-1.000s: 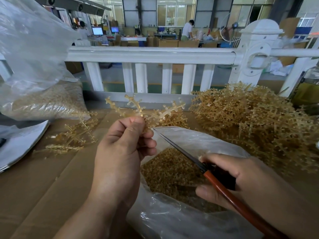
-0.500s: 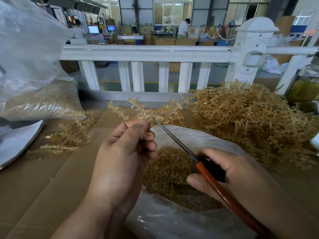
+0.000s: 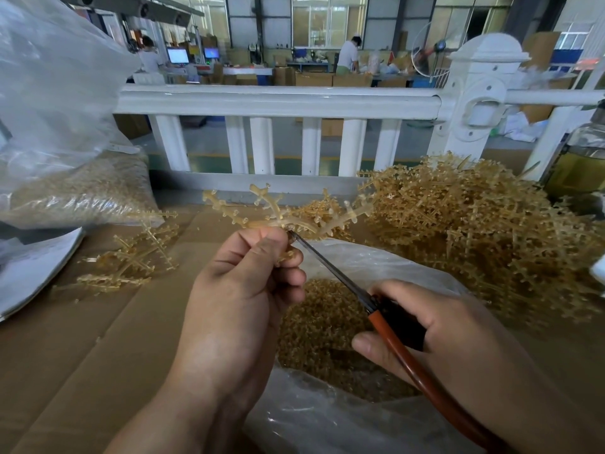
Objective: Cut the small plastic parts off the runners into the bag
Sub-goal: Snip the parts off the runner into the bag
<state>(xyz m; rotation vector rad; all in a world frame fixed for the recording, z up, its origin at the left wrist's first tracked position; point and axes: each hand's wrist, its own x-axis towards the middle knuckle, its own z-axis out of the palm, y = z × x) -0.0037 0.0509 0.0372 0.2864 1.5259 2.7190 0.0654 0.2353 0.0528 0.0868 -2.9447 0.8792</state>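
Runner (image 3: 288,213), pinched at frame centre in the grip of the left hand (image 3: 242,299) above the open bag (image 3: 327,421), has been met at its hub by the scissors (image 3: 330,270), raised over the last second in the wrapped grip of the right hand (image 3: 442,332), so a cut is judged imminent.

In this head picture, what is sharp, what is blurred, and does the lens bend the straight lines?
Head view, centre: the left hand, the runner it pinches and the cutting tool in the right hand are sharp. Head view, left edge: the clear bag smears. Head view, top: the posts of the white railing splay outward, a wide-angle effect.
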